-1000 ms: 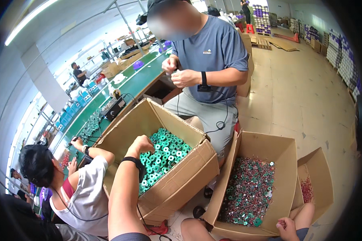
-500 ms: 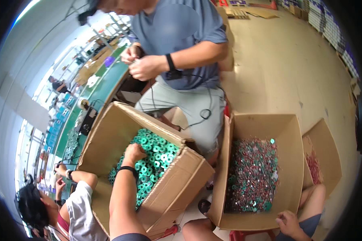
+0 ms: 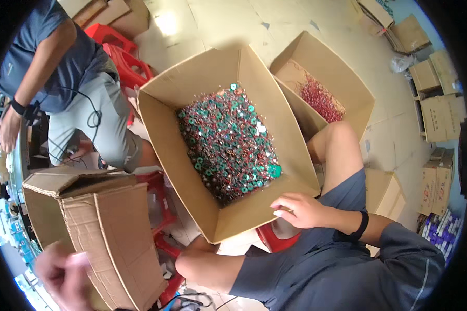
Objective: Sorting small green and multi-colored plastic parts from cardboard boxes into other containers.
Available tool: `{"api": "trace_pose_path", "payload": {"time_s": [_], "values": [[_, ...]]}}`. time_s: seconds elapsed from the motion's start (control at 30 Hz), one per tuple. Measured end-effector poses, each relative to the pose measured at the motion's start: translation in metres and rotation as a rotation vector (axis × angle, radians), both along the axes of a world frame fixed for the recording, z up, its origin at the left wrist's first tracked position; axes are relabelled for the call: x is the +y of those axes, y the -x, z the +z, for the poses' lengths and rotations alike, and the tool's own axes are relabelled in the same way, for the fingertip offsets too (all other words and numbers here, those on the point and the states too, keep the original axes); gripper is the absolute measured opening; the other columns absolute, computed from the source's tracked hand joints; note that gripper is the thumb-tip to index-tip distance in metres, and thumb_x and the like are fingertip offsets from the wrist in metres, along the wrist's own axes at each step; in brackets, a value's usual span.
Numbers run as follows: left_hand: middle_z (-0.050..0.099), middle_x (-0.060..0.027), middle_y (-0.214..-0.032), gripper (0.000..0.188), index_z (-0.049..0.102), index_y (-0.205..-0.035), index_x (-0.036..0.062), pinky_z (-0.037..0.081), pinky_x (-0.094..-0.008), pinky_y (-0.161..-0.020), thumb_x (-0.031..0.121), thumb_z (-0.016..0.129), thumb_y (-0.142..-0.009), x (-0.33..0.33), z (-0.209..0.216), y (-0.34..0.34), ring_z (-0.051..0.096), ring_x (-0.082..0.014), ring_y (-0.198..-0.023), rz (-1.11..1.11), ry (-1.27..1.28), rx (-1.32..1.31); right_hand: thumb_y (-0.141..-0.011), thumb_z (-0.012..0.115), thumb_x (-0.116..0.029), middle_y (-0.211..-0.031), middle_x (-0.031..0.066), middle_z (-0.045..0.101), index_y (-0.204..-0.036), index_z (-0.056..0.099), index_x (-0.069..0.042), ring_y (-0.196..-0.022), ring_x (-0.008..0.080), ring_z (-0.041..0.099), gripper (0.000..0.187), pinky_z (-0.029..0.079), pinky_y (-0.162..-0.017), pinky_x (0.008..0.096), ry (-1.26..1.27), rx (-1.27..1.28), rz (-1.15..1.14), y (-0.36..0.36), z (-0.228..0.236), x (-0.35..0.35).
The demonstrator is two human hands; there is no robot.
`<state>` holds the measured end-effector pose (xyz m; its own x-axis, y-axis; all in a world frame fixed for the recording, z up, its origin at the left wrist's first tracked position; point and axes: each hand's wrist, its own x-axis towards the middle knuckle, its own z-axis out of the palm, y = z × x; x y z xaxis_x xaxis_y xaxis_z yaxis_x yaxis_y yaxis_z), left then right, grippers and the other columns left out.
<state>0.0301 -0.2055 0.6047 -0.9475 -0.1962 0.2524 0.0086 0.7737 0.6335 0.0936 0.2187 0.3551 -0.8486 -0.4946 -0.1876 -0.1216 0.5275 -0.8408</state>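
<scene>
My left hand (image 3: 65,274) is raised over the near end of the left cardboard box (image 3: 114,238). Motion smears its fingers, so what they hold, if anything, cannot be made out. Loosely bent, my right hand (image 3: 301,210) lies by the near rim of the middle cardboard box (image 3: 192,199), above my thigh, with nothing visible in its fingers. Many small green rings and red and copper-coloured bits form a mixed heap (image 3: 231,145) inside the middle box. The left box's contents are hidden behind its walls.
A smaller cardboard box (image 3: 358,98) with thin red pieces (image 3: 321,98) stands beyond the middle box. Red plastic stools (image 3: 124,65) are at the far left and under the boxes. A co-worker (image 3: 88,98) sits at the far left by a workbench. Cartons (image 3: 441,119) line the right wall.
The view has swung to the right. My left hand has come up out of the green rings in the left box. My right hand stays by the middle box's near rim.
</scene>
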Motion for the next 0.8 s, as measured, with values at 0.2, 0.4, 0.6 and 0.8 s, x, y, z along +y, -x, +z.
{"api": "trace_pose_path", "payload": {"time_s": [0.2,0.4,0.6,0.8], "values": [[0.073,-0.0098,-0.092,0.028,0.067,-0.117,-0.0061,0.053,-0.0252,-0.064,-0.001,0.052,-0.094,0.134,-0.287,0.057,0.065,-0.0112,-0.072,-0.120,-0.379,-0.882,-0.093,0.065,-0.017,-0.093,0.0139,0.068,-0.104,0.063,-0.004,-0.084,0.0323,0.068,0.017,0.054,-0.074,0.0405,0.093,-0.139,-0.080,-0.014,-0.017,0.031],[0.060,-0.0203,-0.136,0.056,0.052,-0.141,-0.0018,0.046,-0.0366,-0.102,0.012,0.063,-0.088,0.124,-0.564,0.028,0.058,-0.0271,-0.123,0.062,-0.318,-1.064,-0.094,0.063,-0.015,-0.095,0.0144,0.069,-0.107,0.063,-0.001,-0.088,0.0297,0.069,0.019,0.054,-0.077,0.0376,0.124,-0.332,-0.149,-0.003,-0.016,0.047],[0.069,-0.0104,-0.108,0.042,0.061,-0.129,-0.0031,0.051,-0.0294,-0.069,0.010,0.069,-0.090,0.145,-0.620,0.032,0.064,-0.0177,-0.082,0.573,-0.884,-0.891,-0.095,0.063,-0.015,-0.097,0.0134,0.069,-0.109,0.064,-0.001,-0.090,0.0283,0.069,0.020,0.054,-0.080,0.0373,0.039,-0.462,-0.239,0.004,-0.020,0.070],[0.069,-0.0060,-0.082,0.013,0.069,-0.102,-0.0032,0.045,-0.0227,-0.056,0.000,0.069,-0.089,0.148,-0.539,0.035,0.059,-0.0107,-0.065,0.598,-1.001,-0.775,-0.096,0.061,-0.014,-0.101,0.0139,0.071,-0.111,0.065,-0.001,-0.091,0.0261,0.071,0.021,0.055,-0.080,0.0353,0.070,-0.469,-0.279,0.020,-0.013,0.052]]}}
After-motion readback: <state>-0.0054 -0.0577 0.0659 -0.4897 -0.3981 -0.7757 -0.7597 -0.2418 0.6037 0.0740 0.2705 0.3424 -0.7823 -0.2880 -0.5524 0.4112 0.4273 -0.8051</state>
